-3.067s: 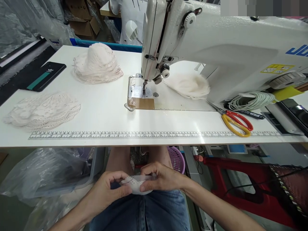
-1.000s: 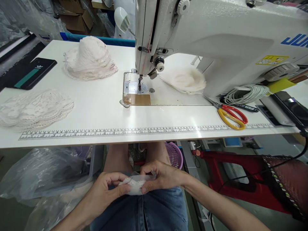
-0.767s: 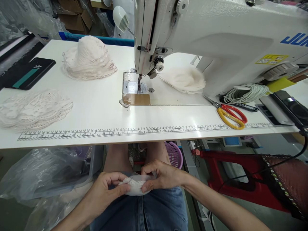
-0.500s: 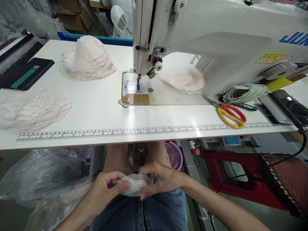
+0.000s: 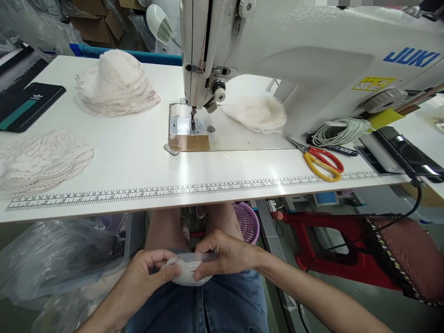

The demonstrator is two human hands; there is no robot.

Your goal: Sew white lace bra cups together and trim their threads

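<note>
Over my lap, below the table's front edge, both hands pinch a small white lace-edged fabric piece (image 5: 187,274). My left hand (image 5: 154,268) grips its left end between thumb and fingers. At the right end, my right hand (image 5: 222,256) has thumb and fingers closed on the cloth. Sheer material shows along the top of the piece, and its underside is hidden. On the table above stands a white sewing machine (image 5: 305,51), its needle and presser foot (image 5: 193,119) over the metal plate. A cream fabric piece (image 5: 260,114) lies under the machine's arm.
Two stacks of lace-edged cloth, a tall stack (image 5: 118,85) and a flatter stack (image 5: 45,162), sit on the left of the table. Scissors (image 5: 322,162) and a coiled cord (image 5: 342,132) lie on the right. A purple basket (image 5: 248,222) and red stool (image 5: 333,245) stand below.
The camera view has shifted slightly, moving the table scene leftward. My hands stay on the fabric piece, with the right thumb drawn in a little and the piece slightly tilted.
</note>
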